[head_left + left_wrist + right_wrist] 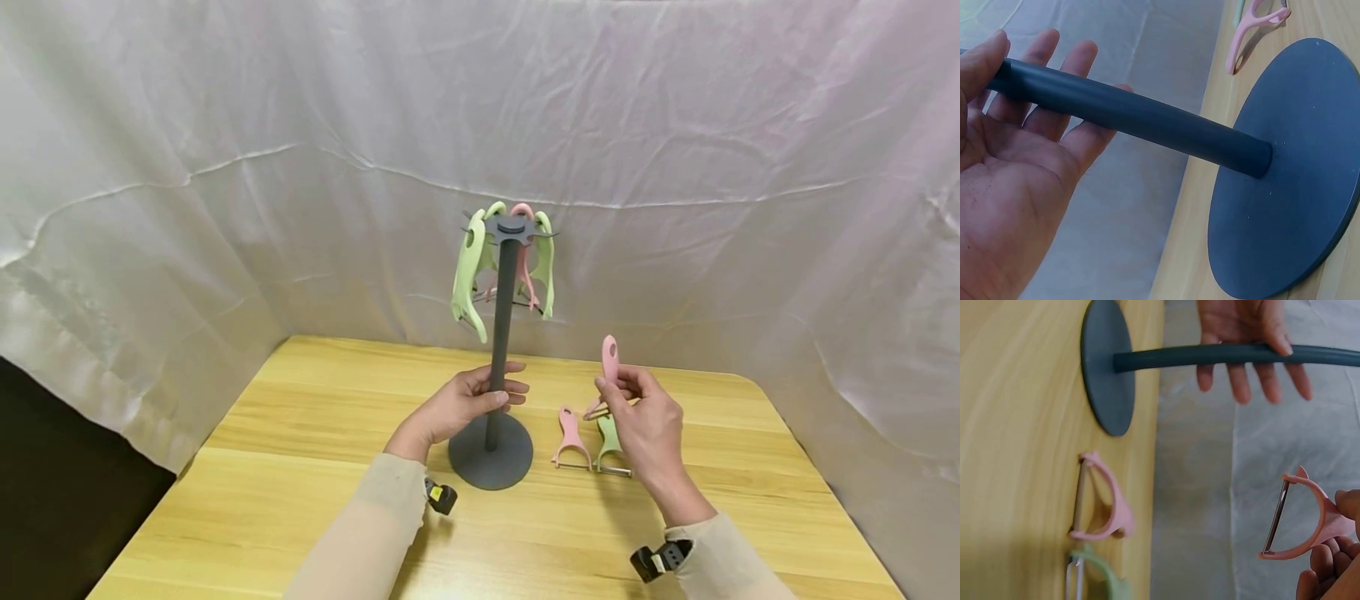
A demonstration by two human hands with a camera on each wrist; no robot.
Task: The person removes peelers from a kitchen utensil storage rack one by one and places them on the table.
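A dark grey stand (502, 350) rises from a round base (1297, 181) on the table. My left hand (468, 402) holds its pole low down, the thumb in front and the fingers behind. Between thumb and fingers, my right hand (651, 421) pinches a pink peeler (1310, 531) by its handle, blade end downward, above the table. Below it, a second pink peeler (571, 433) and a green peeler (611, 442) lie side by side, the green one partly hidden by the right hand. Green peelers (467, 271) and a pink one (523, 265) hang from the stand's top.
Thin hooks stick out around the stand's top disc (512, 227). Pale cloth (375, 100) hangs behind and at both sides of the wooden table (300, 500). Each wrist carries a small black camera (660, 560).
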